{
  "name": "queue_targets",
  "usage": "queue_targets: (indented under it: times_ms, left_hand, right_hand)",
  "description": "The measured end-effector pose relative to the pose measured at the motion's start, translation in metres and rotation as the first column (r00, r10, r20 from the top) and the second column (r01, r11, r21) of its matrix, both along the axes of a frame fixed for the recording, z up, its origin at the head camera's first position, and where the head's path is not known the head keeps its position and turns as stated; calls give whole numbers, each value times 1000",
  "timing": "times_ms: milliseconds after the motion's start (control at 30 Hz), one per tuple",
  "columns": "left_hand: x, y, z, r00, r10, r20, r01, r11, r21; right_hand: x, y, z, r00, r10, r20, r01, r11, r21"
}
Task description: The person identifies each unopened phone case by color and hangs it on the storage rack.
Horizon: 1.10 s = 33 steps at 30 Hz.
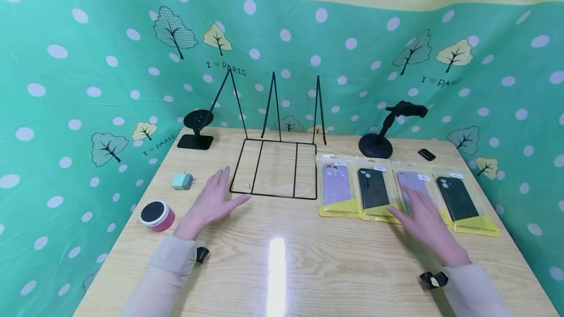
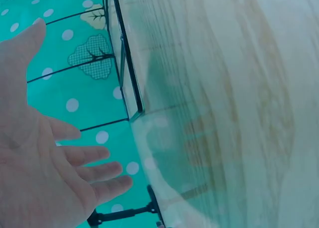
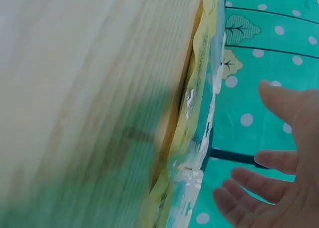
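Note:
My left hand point(image 1: 213, 202) hovers flat with straight fingers over the wooden table point(image 1: 282, 263), just left of a black wire rack point(image 1: 275, 160); in the left wrist view the palm point(image 2: 45, 163) is open and holds nothing. My right hand point(image 1: 424, 219) lies spread over the third of several packaged phone cases, a lilac one point(image 1: 413, 187), between a dark case point(image 1: 372, 187) and a black case point(image 1: 458, 197). A lilac case point(image 1: 337, 185) lies leftmost. In the right wrist view the fingers point(image 3: 269, 180) are straight, beside the yellow packaging point(image 3: 199, 118).
A pink tin with a black lid point(image 1: 156, 215) and a mint charger plug point(image 1: 182, 181) lie at the left. A black disc stand point(image 1: 197, 131) and a black phone holder point(image 1: 387, 131) stand at the back. A small black object point(image 1: 426, 154) lies far right. Spotted green cloth surrounds the table.

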State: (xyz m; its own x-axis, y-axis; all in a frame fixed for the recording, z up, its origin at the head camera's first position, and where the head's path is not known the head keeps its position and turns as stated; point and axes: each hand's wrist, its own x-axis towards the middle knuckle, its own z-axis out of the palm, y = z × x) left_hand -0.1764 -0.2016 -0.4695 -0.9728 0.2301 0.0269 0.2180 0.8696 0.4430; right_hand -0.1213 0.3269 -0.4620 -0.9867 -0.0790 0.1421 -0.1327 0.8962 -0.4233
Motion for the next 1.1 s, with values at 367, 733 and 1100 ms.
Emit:
queue_targets:
  times_ms: [367, 733, 1100]
  left_hand:
    - [-11, -1, -12, 998, 12, 59, -14, 999, 37]
    - [-22, -5, -17, 995, 57, 86, -62, 997, 51]
    - [-27, 0, -21, 997, 51, 64, -56, 996, 72]
  right_hand:
    - [-18, -19, -1, 998, 57, 25, -56, 998, -30]
    - [-29, -39, -7, 999, 47, 0, -47, 998, -49]
    - [-39, -62, -16, 998, 11, 61, -8, 999, -43]
